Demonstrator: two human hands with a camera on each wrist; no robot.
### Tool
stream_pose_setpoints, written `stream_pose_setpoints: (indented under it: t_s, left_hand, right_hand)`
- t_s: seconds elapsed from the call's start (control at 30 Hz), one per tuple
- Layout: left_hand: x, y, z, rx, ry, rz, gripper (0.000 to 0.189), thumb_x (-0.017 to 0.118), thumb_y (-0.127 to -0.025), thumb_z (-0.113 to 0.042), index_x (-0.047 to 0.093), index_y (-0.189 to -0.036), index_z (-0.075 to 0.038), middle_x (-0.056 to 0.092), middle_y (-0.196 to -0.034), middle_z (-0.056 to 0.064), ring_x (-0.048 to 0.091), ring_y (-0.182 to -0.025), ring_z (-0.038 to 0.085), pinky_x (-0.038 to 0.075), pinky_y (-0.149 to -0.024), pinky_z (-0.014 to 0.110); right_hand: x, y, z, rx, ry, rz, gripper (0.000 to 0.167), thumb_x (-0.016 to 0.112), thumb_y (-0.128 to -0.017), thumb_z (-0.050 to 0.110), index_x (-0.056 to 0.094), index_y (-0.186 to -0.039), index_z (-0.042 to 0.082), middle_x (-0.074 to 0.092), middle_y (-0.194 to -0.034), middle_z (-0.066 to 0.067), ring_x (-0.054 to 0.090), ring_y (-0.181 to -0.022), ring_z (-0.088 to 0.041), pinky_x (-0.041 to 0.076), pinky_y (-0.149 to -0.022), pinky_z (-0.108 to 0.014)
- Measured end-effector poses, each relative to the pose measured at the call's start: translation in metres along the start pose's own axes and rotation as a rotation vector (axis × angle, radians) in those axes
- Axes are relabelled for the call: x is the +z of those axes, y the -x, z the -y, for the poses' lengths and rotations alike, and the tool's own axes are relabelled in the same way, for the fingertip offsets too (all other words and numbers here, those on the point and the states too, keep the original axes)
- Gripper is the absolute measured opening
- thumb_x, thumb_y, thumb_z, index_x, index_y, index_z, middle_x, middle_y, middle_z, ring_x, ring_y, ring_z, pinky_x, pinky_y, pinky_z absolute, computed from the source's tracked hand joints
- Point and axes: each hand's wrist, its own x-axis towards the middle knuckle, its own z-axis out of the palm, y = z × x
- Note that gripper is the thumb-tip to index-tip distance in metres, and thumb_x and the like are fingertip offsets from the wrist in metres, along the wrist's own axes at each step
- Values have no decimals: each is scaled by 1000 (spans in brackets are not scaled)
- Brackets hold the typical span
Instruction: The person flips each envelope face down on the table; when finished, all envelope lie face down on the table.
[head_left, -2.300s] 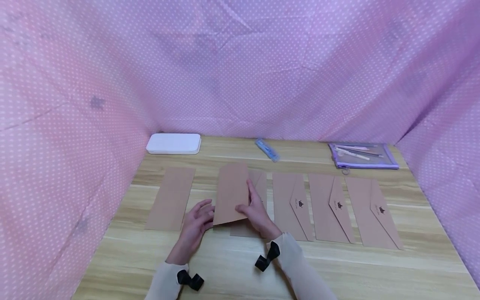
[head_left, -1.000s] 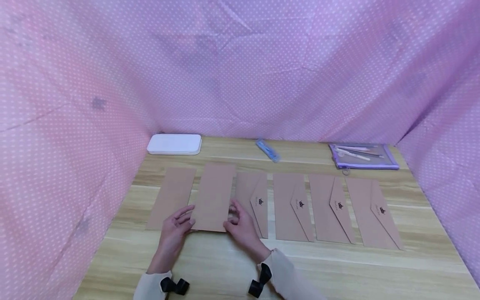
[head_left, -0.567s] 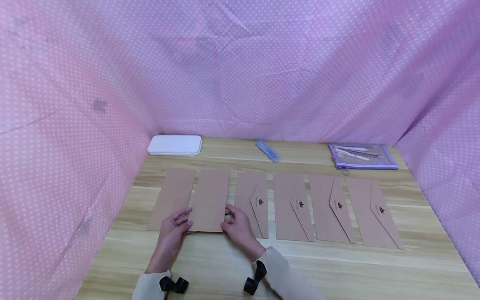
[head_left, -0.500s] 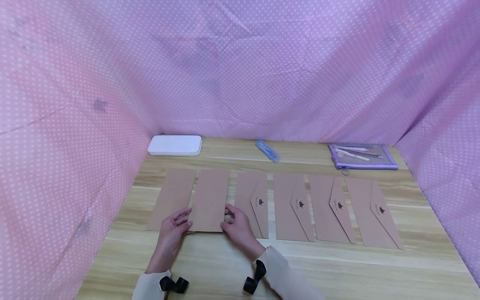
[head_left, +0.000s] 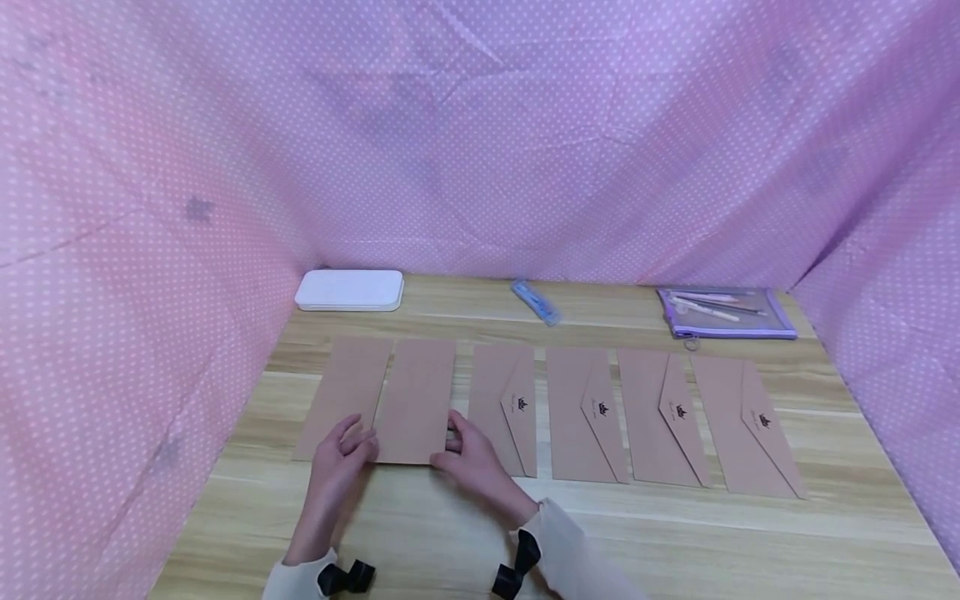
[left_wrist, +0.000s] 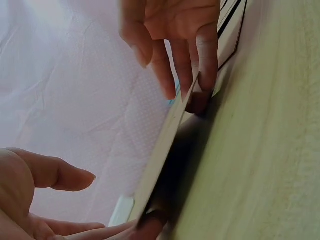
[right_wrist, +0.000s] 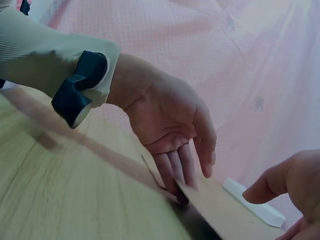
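Note:
A plain brown envelope (head_left: 416, 400), flap side hidden, lies second from the left in a row of brown envelopes. In the left wrist view its near edge stands slightly above the tabletop. My left hand (head_left: 339, 458) is at its near left corner, fingertips under the edge and thumb (left_wrist: 67, 175) held apart from the paper. Across from it, my right hand (head_left: 476, 462) has its fingers under the right side, with the thumb (right_wrist: 267, 187) raised off the paper. Left of this envelope lies another plain one (head_left: 341, 392), partly covered by my left hand.
Several envelopes with crown-printed flaps, such as this one (head_left: 517, 400), continue the row rightward. Along the back of the wooden table (head_left: 675, 542) are a white case (head_left: 349, 290), a small blue packet (head_left: 536, 302) and a purple-edged pouch (head_left: 727, 313) of pens. Pink dotted cloth (head_left: 480, 150) surrounds the table.
The envelope has come left from above the third one, held by the right hand and then by both, and lowered into the row. Since half a second ago the left hand has drawn slightly left.

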Motion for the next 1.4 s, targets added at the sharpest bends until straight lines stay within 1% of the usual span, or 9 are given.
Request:
stream_pose_setpoints:
  t_s: [0.13,0.27,0.5,0.63,0.7,0.93,1.1,1.27,1.4]
  left_hand:
    - [-1,5,-2,14,9,8,64,60,-97,-12,32,-153,2,59,-136,28,61,-86,-15,45,-79,4]
    - [-2,8,-2,17,0,-1,64,59,-98,-13,30,-154,1,59,-137,27,61,-91,-12,44,-79,4]
    - [-3,11,0,-9,26,3,66,57,-99,-12,25,-156,-4,56,-142,27,58,-91,-16,47,-81,6]
    - [-3,13,1,0,52,5,67,58,-99,-13,24,-156,-2,54,-143,30,62,-95,-9,48,-79,7]
    - [-3,13,1,5,56,2,67,58,-99,-13,24,-156,-1,54,-142,30,62,-97,-7,48,-79,8]
    - [-5,14,-1,2,38,-28,63,57,-99,-14,28,-155,-3,55,-142,29,58,-89,-17,48,-79,8]
    - [-8,16,-5,19,50,-29,63,56,-100,-13,28,-155,-3,52,-144,31,56,-92,-17,49,-81,8]
    - [-9,15,-11,67,126,-6,62,56,-101,-13,27,-155,-2,47,-148,33,58,-99,-15,49,-83,7]
    - [-1,13,-18,120,212,7,59,57,-100,-9,31,-152,-1,46,-148,33,62,-105,-10,53,-87,11]
  right_hand:
    - [-2,8,6,13,-25,47,87,69,-88,9,18,-158,-1,36,-159,-22,50,-138,-38,46,-111,-49]
    - [-3,13,10,27,-43,84,90,68,-89,12,14,-159,0,26,-164,-22,42,-144,-39,41,-115,-52]
    - [-5,17,12,22,-52,109,90,68,-91,13,11,-160,3,22,-165,-23,34,-149,-41,37,-116,-54]
    - [-5,16,12,11,-66,119,90,67,-91,12,10,-160,3,21,-166,-22,31,-150,-40,33,-119,-55]
    - [-5,15,12,2,-70,123,90,66,-91,11,9,-160,3,22,-165,-22,31,-150,-40,32,-119,-55]
    - [-5,16,12,10,-52,122,88,67,-91,12,11,-160,1,24,-164,-25,31,-150,-41,32,-119,-55]
    - [-8,17,13,11,-42,122,85,66,-92,13,15,-159,1,26,-163,-26,35,-148,-42,35,-117,-56]
    - [-18,17,14,-62,-29,115,77,64,-94,12,21,-157,0,35,-159,-26,47,-139,-43,44,-111,-56]
    - [-30,15,13,-132,-18,109,72,63,-96,11,24,-155,-1,37,-157,-26,49,-136,-44,48,-107,-53]
